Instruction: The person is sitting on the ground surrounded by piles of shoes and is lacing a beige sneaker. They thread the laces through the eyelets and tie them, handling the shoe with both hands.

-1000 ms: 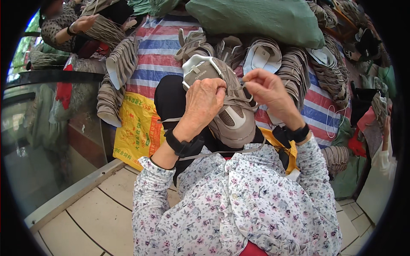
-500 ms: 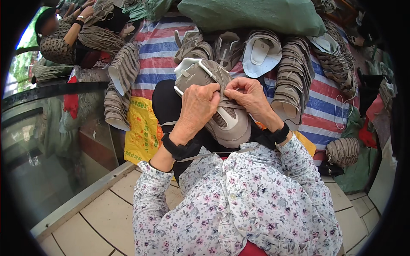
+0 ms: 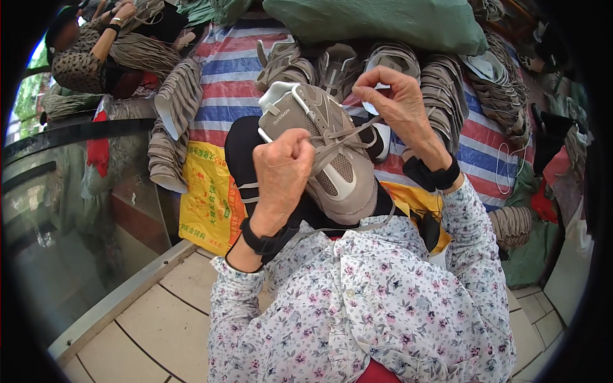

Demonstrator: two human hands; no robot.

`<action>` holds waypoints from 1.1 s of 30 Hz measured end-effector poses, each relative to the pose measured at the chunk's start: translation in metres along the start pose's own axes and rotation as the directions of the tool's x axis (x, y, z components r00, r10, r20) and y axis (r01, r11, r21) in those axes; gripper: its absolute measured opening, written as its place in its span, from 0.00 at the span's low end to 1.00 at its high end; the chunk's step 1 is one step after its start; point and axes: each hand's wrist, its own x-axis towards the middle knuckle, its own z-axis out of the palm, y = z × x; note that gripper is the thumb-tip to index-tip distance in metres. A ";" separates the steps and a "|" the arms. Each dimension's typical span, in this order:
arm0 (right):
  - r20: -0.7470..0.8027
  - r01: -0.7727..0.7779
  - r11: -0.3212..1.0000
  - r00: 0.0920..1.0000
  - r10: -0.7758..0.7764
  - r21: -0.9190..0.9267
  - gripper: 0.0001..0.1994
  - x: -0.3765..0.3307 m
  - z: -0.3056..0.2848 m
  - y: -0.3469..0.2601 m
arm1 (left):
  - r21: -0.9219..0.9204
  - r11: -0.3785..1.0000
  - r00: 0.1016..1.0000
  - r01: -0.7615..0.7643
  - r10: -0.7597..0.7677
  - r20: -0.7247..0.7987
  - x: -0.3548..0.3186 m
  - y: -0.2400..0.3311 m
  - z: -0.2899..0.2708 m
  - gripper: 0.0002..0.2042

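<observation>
A grey-brown mesh shoe upper (image 3: 350,196) with white trim rests on my lap, its toe toward me. Flat grey shoelaces (image 3: 341,136) cross over its front. My left hand (image 3: 282,175) is a fist on the left of the lacing, closed round a lace that mostly hides behind the fingers. Up and to the right of the upper is my right hand (image 3: 401,105), fingers curled. One lace runs taut from the eyelets to it; the exact grip is partly hidden. Another loose lace trails past the toe.
Stacked shoe uppers (image 3: 440,96) stand on a striped plastic sheet (image 3: 230,89) ahead. Behind them lies a big green sack (image 3: 377,25). A yellow printed bag (image 3: 204,198) is left of my lap, beside a glass panel (image 3: 83,217). Another person (image 3: 80,67) sits far left, handling laces.
My right hand has left the lacing and moved up and right, drawing a lace out with it. My left hand has shifted slightly left and down.
</observation>
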 end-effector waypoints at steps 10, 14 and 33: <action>-0.027 0.053 0.991 0.998 -0.057 -0.119 0.06 0.066 -0.009 -0.001 | 0.552 0.759 0.873 0.347 -0.045 -0.486 -0.047 -0.164 -0.220 0.07; 0.167 0.362 0.873 0.931 -0.324 -0.328 0.08 0.049 0.003 -0.004 | 0.686 0.508 0.818 0.521 -0.068 -0.571 -0.111 -0.224 -0.314 0.09; 0.389 -0.063 0.982 0.912 0.130 -0.180 0.05 -0.016 0.018 -0.024 | 0.684 0.308 0.734 0.661 -0.079 -0.674 -0.180 -0.291 -0.427 0.12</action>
